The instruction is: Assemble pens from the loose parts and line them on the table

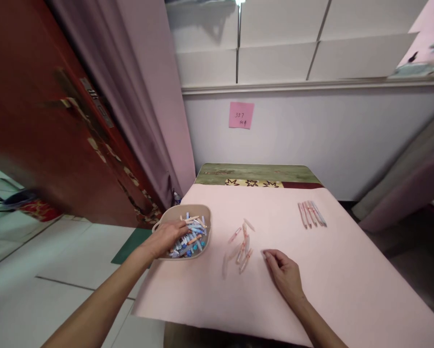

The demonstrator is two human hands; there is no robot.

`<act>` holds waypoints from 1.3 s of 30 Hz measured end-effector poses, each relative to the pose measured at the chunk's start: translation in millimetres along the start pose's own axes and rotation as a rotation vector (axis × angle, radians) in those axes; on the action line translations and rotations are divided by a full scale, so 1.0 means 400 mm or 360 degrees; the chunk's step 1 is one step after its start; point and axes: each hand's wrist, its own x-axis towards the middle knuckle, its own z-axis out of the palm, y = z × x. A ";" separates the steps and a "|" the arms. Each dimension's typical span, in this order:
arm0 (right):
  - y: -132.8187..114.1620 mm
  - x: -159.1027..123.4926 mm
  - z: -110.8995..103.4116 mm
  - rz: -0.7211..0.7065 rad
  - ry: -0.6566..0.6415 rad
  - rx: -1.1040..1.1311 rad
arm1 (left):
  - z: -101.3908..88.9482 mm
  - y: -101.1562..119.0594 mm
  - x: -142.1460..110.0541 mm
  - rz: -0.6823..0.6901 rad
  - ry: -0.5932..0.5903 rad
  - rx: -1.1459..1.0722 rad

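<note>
My left hand [170, 237] reaches over the rim of a beige basket [207, 212] at the table's left edge. Its fingers curl down among a heap of blue, white and orange pens [197, 237], and the fingertips are hidden. My right hand [284, 275] rests on the table with thumb and fingers drawn together; no pen shows in it. Just left of it lies a loose group of pinkish, clear pens [243, 249], pointing different ways and partly blurred. Farther right, several pens [312, 214] lie side by side in a neat row.
A pale pink cover [209, 299] lies over the table, whose green patterned end [256, 171] shows by the wall. A pink note [241, 115] is stuck on that wall. At left stand a purple curtain [137, 96] and a red-brown door [28, 96].
</note>
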 end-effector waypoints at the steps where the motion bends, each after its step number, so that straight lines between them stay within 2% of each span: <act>1: 0.000 0.001 0.000 0.0000 0.0003 0.0008 | -0.014 0.002 0.000 0.0071 -0.0130 -0.0047; 2: 0.001 0.002 0.000 0.0002 0.0007 0.0018 | -0.028 0.008 -0.002 0.0081 -0.0200 -0.0099; 3: 0.002 0.003 0.000 0.0009 0.0013 0.0035 | -0.042 0.020 -0.006 0.0022 -0.0150 -0.0164; 6: -0.002 -0.001 -0.002 0.0030 0.0079 0.0117 | -0.062 0.104 -0.043 -0.0297 0.0419 -0.0450; 8: -0.017 -0.011 -0.001 -0.0010 0.0098 0.0150 | -0.039 0.197 -0.084 -0.0438 0.0794 -0.0764; 9: -0.031 -0.020 0.001 -0.0065 0.0059 0.0158 | -0.013 0.249 -0.106 -0.0486 0.0844 -0.0953; 10: -0.047 -0.031 0.004 -0.0135 -0.0020 0.0167 | 0.022 0.301 -0.128 -0.0506 0.0756 -0.1193; 12: -0.083 -0.060 0.012 -0.0267 -0.0245 0.0216 | 0.110 0.390 -0.165 -0.0584 0.0434 -0.1619; 14: -0.113 -0.093 0.023 -0.0280 -0.0417 0.0275 | 0.201 0.449 -0.190 -0.0718 0.0217 -0.1888; 16: -0.127 -0.119 0.030 -0.0233 -0.0470 0.0277 | 0.273 0.475 -0.204 -0.0831 0.0160 -0.2037; 18: -0.121 -0.132 0.027 -0.0200 -0.0470 0.0242 | 0.315 0.475 -0.210 -0.0881 0.0112 -0.2079; 20: -0.101 -0.127 0.014 -0.0183 -0.0436 0.0212 | 0.327 0.457 -0.210 -0.0874 0.0051 -0.2018; 22: -0.075 -0.107 -0.007 -0.0113 -0.0302 0.0232 | 0.318 0.431 -0.203 -0.0816 0.0101 -0.1814; 25: -0.040 -0.067 -0.030 0.0075 0.0042 0.0424 | 0.286 0.397 -0.184 -0.0599 0.0312 -0.1224; 27: -0.023 -0.047 -0.032 0.0169 0.0206 0.0600 | 0.271 0.389 -0.163 -0.0408 0.0319 -0.0800; 29: -0.011 -0.038 -0.024 0.0215 0.0291 0.0705 | 0.271 0.394 -0.135 -0.0274 0.0262 -0.0460; 31: -0.002 -0.038 -0.012 0.0231 0.0322 0.0708 | 0.289 0.408 -0.101 -0.0230 0.0173 -0.0221; 36: 0.010 -0.047 -0.007 0.0194 0.0333 0.0631 | 0.360 0.431 -0.014 -0.0311 -0.0098 0.0080; 39: 0.012 -0.046 -0.013 0.0176 0.0336 0.0641 | 0.382 0.437 0.017 -0.0367 -0.0190 0.0164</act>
